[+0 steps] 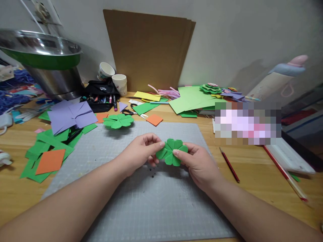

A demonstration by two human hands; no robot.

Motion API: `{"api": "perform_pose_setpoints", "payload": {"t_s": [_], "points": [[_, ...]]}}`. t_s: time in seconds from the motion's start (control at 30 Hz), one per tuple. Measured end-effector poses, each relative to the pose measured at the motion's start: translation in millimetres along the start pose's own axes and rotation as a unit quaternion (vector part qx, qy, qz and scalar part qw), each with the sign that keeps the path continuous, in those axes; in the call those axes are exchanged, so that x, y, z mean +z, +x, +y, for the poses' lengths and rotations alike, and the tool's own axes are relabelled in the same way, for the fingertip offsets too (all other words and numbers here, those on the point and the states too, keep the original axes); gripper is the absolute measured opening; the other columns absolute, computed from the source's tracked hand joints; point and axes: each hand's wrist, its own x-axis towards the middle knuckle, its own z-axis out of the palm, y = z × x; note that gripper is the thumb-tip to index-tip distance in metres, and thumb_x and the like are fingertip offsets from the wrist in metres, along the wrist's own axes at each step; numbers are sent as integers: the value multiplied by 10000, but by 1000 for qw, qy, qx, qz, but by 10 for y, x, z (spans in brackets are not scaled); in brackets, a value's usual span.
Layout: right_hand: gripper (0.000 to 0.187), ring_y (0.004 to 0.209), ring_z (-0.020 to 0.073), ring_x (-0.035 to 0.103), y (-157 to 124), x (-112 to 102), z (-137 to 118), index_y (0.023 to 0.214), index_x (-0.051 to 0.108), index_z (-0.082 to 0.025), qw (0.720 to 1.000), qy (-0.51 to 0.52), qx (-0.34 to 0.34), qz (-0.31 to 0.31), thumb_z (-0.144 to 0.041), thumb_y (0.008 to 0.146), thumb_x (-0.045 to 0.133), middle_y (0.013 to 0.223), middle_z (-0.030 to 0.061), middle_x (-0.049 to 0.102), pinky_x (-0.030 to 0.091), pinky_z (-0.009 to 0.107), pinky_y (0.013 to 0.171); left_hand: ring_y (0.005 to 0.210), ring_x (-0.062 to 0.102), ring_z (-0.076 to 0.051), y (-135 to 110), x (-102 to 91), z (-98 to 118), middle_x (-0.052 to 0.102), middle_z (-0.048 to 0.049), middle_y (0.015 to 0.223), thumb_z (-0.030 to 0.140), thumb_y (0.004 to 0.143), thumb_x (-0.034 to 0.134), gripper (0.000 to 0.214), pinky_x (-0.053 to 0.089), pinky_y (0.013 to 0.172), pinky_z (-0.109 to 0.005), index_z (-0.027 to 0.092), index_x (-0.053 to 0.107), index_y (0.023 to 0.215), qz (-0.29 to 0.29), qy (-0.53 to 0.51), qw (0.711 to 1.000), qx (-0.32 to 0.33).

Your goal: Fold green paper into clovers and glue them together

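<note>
Between my two hands is a small green paper flower with rounded, creased petals, held above the grey cutting mat. My left hand pinches its left edge between thumb and fingers. On the right side, my right hand grips it with the thumb laid across the front near the centre; the fingers behind are mostly hidden. A larger green paper flower lies at the mat's upper left. Small dark crumbs are scattered on the mat below my left hand.
Green scraps, an orange square and folded purple paper lie left. Scissors, an orange piece and a marker pouch sit behind the mat. A pencil lies right. Cardboard leans on the wall.
</note>
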Motion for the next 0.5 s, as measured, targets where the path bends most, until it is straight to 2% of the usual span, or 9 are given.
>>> {"api": "perform_pose_setpoints", "payload": {"t_s": [0.1,0.23,0.4,0.5], "points": [[222,580,105,510,2,18,-19,756,706,-150,1000,2,10,0,-329,652,786,650,3,649,383,237,565,466,512,-82,-3,3,11,538,45,557,396,768,630,250,402,441,-198,173,522,733,12,21,1000,14],[217,555,97,487,-15,35,-21,704,684,-150,1000,-8,16,2,-330,640,788,611,-10,620,375,234,553,426,383,-54,-12,-29,32,428,72,490,342,752,641,211,284,409,-179,171,539,682,0,37,999,29],[227,593,103,477,-24,25,12,730,671,-145,999,-37,10,-1,-334,657,773,642,-12,592,373,240,579,465,314,-44,-30,-33,56,392,69,550,266,718,648,196,222,419,-174,167,499,637,-51,-22,998,-21],[229,608,104,457,-28,11,18,697,641,-145,998,-65,-5,-7,-338,673,761,629,-22,544,361,236,579,469,297,-43,-50,-16,63,370,72,555,236,704,637,179,204,419,-173,167,489,631,-61,-36,997,-40]]}}
